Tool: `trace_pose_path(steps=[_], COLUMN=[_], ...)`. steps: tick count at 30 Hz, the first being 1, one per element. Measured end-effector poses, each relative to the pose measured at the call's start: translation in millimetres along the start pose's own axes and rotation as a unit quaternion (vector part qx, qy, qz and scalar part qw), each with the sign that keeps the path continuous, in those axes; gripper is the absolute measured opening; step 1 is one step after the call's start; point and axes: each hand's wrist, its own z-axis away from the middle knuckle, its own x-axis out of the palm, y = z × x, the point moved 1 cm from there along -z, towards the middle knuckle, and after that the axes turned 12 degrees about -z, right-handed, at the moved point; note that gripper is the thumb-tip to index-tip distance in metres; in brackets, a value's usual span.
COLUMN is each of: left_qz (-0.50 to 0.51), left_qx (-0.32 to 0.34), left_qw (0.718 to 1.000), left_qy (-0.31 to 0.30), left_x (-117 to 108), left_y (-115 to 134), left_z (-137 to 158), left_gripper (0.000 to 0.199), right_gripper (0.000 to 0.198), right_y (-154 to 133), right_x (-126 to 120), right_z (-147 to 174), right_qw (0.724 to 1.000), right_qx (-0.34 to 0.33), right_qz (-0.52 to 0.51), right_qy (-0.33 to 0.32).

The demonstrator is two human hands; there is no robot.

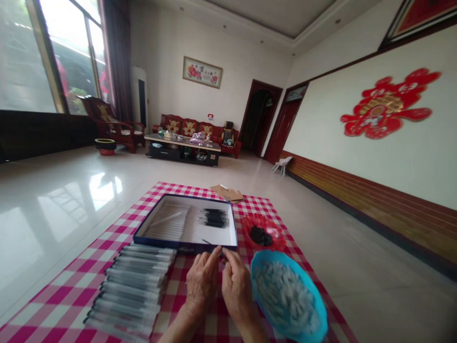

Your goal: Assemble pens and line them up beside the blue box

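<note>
You are holding your left hand (202,281) and right hand (237,288) side by side at the near wall of a shallow, white-lined cardboard box with a dark blue rim (194,233). The fingers of both hands are bending inward, their tips nearly meeting, probably to steady something tiny; they are hiding it, so I cannot tell what they have hold of or how firmly they are closing.

Inside the box, a row of slim clear tubes (166,232) is lying at the left and a cluster of thin black rods (216,218) at the right — apparently kept apart so each kind is lying ready to pick out. A single dark rod (206,241) is lying just by your fingertips.

To your left, a rank of clear pens with dark ends (132,286) is lying side by side, presumably for tidiness. On your right, a wavy-rimmed blue plastic basin (321,309) is holding many small whitish pieces (289,295), and beyond it a red petal-edged bowl (276,237) is holding little black pieces (260,236) — likely sitting there for the right hand's reach.

A magenta-and-white checked cloth (264,205) is covering the table (71,295), and flat brown cardboard (232,194) is lying past the box. Farther off, the glossy pale floor (114,181) is reflecting window light, a red-brown wooden sofa (178,126) is standing behind a low dark coffee table (182,152), and a red ornament (389,105) is hanging on the right-hand wall.
</note>
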Motion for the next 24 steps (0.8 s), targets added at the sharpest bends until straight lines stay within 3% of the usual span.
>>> trace_pose_path(steps=[5,9,13,14,18,24], left_qz=[-0.004,0.003,0.01,0.01,0.01,0.01], left_qx=[-0.008,0.002,0.011,0.013,0.016,0.013], left_qw=[1.0,1.0,1.0,1.0,1.0,1.0], left_qy=[-0.009,-0.001,0.004,0.005,0.012,0.004], left_x=[-1.5,-0.1,2.3,2.5,2.5,3.2], left_y=[-1.6,-0.7,0.3,0.6,1.3,1.5], left_z=[0.8,0.2,0.1,0.0,0.4,2.1], left_gripper=[0.037,0.037,0.036,0.036,0.036,0.039], right_gripper=[0.045,0.041,0.037,0.036,0.031,0.015], right_y=[-15.0,-15.1,12.2,22.3,61.8,95.6], right_x=[7.4,-9.3,-47.5,-58.7,-96.9,-106.3], right_z=[3.2,-12.1,-53.9,-67.2,-115.7,-143.7], right_qw=[0.999,0.996,0.995,0.984,0.958,0.913], right_qx=[0.031,0.055,0.028,0.025,0.064,0.111], right_qz=[-0.028,-0.033,0.088,0.169,0.269,0.352], right_qy=[-0.01,-0.059,-0.046,-0.055,-0.083,-0.173])
